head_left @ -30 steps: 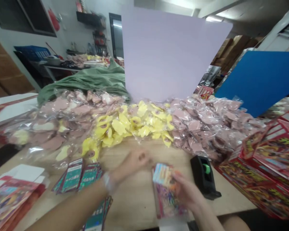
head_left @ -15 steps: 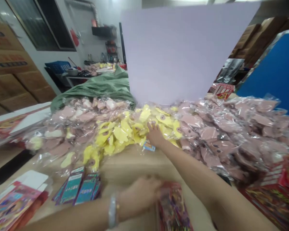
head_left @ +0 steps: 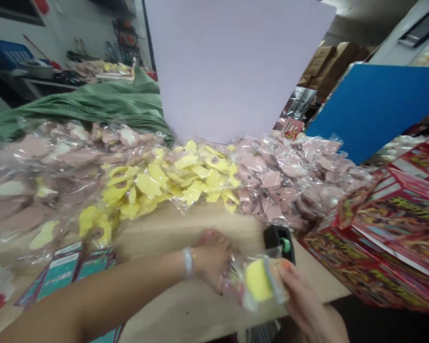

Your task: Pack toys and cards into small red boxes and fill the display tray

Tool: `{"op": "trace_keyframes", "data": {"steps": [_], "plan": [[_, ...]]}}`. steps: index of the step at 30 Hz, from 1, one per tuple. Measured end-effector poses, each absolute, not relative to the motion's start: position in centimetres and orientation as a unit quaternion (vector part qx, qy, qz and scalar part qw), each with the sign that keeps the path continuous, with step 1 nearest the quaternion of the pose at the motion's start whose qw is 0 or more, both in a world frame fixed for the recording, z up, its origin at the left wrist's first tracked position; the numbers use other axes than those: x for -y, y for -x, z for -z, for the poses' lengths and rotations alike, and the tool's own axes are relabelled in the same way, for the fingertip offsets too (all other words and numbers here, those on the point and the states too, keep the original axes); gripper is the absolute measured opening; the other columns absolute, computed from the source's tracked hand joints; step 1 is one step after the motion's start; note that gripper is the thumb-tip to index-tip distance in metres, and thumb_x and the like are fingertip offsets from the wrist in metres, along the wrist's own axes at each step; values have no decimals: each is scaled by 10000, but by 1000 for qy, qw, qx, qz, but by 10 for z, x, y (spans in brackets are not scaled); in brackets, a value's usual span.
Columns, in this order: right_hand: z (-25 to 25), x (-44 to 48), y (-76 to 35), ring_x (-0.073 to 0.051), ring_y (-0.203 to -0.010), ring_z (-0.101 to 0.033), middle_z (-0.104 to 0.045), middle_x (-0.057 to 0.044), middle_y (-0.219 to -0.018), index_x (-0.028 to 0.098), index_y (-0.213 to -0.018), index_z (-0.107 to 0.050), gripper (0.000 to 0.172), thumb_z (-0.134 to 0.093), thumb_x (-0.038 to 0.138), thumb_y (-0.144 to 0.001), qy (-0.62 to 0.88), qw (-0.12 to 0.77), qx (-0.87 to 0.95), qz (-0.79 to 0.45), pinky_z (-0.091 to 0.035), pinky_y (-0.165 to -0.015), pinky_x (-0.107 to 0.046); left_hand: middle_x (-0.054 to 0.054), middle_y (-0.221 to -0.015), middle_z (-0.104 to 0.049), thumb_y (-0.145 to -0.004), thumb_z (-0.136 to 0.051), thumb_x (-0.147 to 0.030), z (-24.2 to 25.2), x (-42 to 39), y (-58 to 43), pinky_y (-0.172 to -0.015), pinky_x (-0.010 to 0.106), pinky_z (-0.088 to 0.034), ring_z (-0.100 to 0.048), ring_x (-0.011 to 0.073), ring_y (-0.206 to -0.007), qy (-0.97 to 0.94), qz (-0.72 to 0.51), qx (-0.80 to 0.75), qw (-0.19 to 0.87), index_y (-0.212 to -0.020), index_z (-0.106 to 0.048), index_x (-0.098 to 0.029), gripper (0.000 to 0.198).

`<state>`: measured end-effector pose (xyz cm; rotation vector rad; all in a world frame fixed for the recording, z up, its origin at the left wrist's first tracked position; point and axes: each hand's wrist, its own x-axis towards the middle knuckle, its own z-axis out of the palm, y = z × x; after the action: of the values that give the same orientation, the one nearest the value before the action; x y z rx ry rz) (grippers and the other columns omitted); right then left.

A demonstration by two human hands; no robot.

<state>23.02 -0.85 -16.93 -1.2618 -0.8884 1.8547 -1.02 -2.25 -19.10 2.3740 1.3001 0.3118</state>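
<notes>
My right hand (head_left: 303,300) is shut on a clear plastic packet (head_left: 257,281) holding a yellow foam-like piece and a colourful printed card. My left hand (head_left: 210,259), with a pale bracelet (head_left: 188,262) on the wrist, is blurred at the packet's left edge, and I cannot tell whether it grips it. Behind them on the wooden table (head_left: 164,228) lies a heap of plastic-wrapped yellow pieces (head_left: 153,183). Pink wrapped pieces (head_left: 271,178) lie to its right. A black tape dispenser (head_left: 279,243) with a green roll stands just beyond the packet.
Teal printed cards (head_left: 59,277) lie at the table's near left, under my left forearm. Red printed boxes (head_left: 386,238) are stacked at the right. A lilac board (head_left: 232,71), a blue board (head_left: 375,105) and a green cloth (head_left: 93,102) stand behind the heap.
My right hand has come back from the yellow heap and now holds the packet with a yellow piece, near the tape dispenser. The colourful card stack seen earlier is out of view.
</notes>
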Motion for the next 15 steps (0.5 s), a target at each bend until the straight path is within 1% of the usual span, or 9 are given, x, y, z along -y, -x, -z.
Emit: {"op": "trace_keyframes", "data": {"steps": [3,5,7,9,12,13,15], "plan": [[192,33,-237,-176,-588,-597,-648,5,-637,197,-716,-577,274,-742,390,-612,513,389,351,-680,-468,-538,-269,82,-1052,-519,-355,-748,-542,177,42,18,-878,427,-352,-474,296,-927,-839,-108,-508,165,-1198,-467,-208,949],[191,39,-235,-186,-602,-593,-643,7,-640,202,-737,-577,298,-733,419,-606,534,407,387,-633,-463,-530,-271,85,-1088,-493,-384,-743,-503,166,58,18,-875,424,-350,-453,285,-945,-827,-110,-533,141,-1236,-424,-207,956],[184,44,-231,-203,-636,-594,-641,-8,-667,197,-780,-578,313,-691,453,-639,553,395,443,-585,-473,-559,-290,95,-1137,-467,-439,-716,-483,155,74,12,-900,437,-326,-428,288,-982,-822,-115,-545,119,-1288,-366,-211,958],[179,50,-222,-221,-675,-590,-630,-35,-711,187,-811,-570,308,-632,462,-688,567,376,512,-524,-484,-607,-324,110,-1178,-443,-485,-689,-486,146,87,3,-925,455,-298,-403,301,-1020,-820,-123,-550,99,-1326,-320,-209,959],[175,60,-205,-251,-858,-569,-590,-88,-906,185,-901,-561,301,-628,384,-685,561,399,601,-406,-471,-775,-379,129,-1213,-421,-525,-675,-474,139,98,-9,-947,476,-264,-372,322,-1063,-808,-136,-569,72,-1345,-301,-196,944],[173,63,-201,-250,-900,-560,-574,-94,-959,188,-964,-551,353,-649,351,-666,555,411,611,-387,-457,-818,-381,134,-1223,-415,-536,-672,-464,138,100,-12,-954,483,-253,-362,328,-1075,-802,-142,-576,65,-1346,-304,-192,930],[164,69,-195,-237,-893,-573,-576,-84,-995,207,-1131,-472,536,-676,335,-652,549,421,590,-416,-464,-816,-370,145,-1237,-406,-561,-661,-467,137,104,-16,-959,500,-241,-350,337,-1091,-789,-155,-591,62,-1345,-311,-187,903]]}}
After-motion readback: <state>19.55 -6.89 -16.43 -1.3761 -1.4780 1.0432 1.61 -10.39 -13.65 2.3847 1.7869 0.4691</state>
